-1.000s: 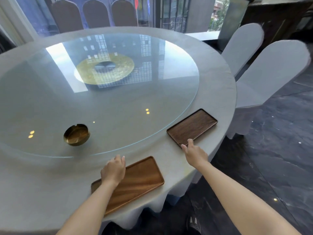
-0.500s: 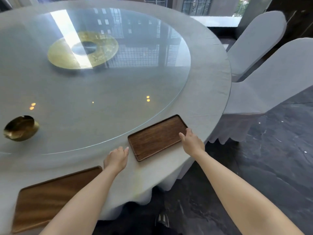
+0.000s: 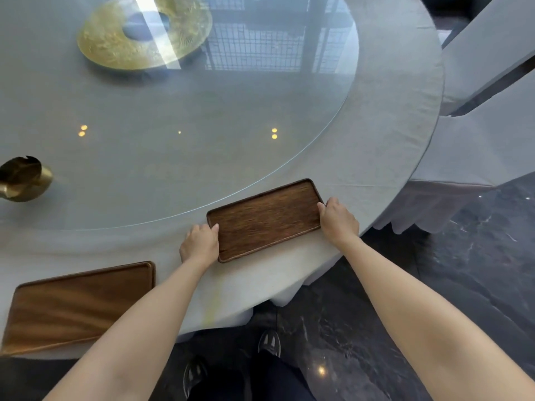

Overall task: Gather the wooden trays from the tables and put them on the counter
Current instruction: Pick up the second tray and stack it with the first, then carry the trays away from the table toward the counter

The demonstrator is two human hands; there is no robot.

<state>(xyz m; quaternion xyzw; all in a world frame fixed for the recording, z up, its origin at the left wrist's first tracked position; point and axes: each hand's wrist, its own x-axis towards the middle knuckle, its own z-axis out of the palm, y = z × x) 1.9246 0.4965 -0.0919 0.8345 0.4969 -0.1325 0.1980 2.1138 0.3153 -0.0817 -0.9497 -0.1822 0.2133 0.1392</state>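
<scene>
Dark wooden tray (image 3: 265, 219) lies between left hand (image 3: 199, 244) and right hand (image 3: 338, 219), both gripping its ends

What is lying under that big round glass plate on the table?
Through the glass plate show the grey tablecloth and a gold disc. Window reflections hide part of the cloth.
</scene>
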